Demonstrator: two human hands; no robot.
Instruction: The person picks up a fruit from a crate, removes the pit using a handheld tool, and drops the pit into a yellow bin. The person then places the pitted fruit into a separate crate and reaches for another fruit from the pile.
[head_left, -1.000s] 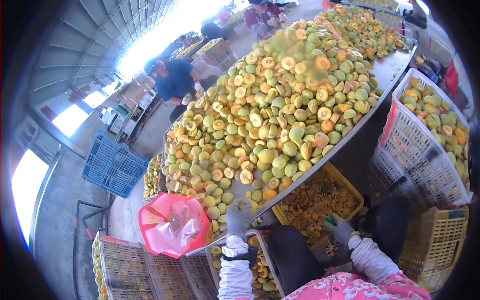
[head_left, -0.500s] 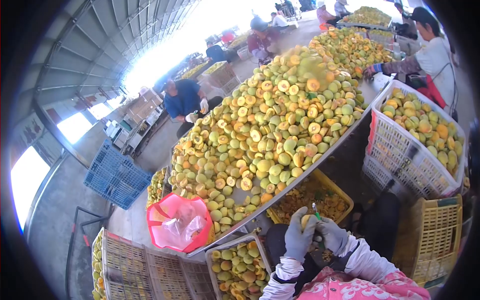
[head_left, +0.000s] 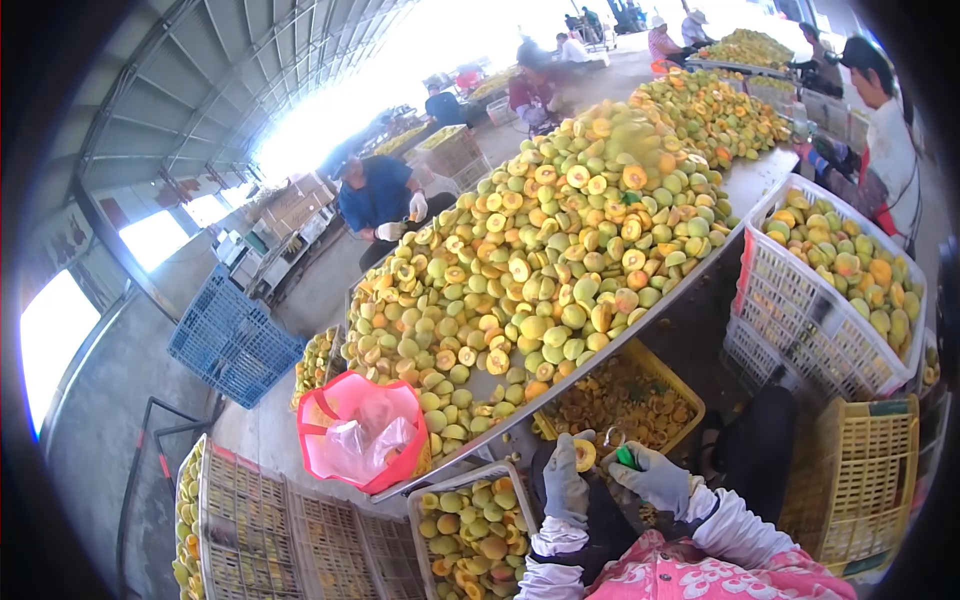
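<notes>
Low in the middle of the frame, the gray-gloved left hand (head_left: pixel 566 488) pinches a yellow fruit half (head_left: pixel 586 456), already cut open. Nearby, the gray-gloved right hand (head_left: pixel 661 483) grips a green-handled metal tool (head_left: pixel 626 457).

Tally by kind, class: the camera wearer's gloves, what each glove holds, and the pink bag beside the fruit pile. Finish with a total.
Grey gloves: 2
Cut fruit in the left hand: 1
Green-handled tool in the right hand: 1
Pink bag: 1
Total: 5
</notes>
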